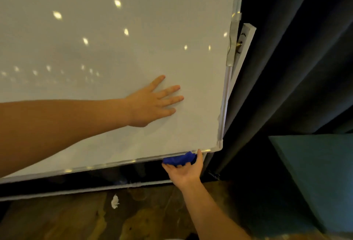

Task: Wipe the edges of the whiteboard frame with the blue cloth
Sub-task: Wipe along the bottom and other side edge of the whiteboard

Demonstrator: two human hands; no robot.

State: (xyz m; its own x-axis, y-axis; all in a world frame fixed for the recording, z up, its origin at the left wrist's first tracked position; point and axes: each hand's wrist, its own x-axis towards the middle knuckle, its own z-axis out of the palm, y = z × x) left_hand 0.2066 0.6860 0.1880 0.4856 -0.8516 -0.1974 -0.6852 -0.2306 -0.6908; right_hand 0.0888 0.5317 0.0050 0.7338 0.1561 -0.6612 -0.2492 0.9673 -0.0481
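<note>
Left hand [152, 102] lies flat on the whiteboard [114, 39], fingers straight and spread, holding nothing. Right hand [185, 171] grips the blue cloth [177, 159] against the underside of the frame's bottom edge [114, 163], near the lower right corner, thumb on the edge. 1 white scrap [115, 201] lies on the floor [76, 220]

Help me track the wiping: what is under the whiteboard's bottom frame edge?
The blue cloth, held against the frame edge near its right corner by the right hand. Any cloth behind the frame is hidden.
</note>
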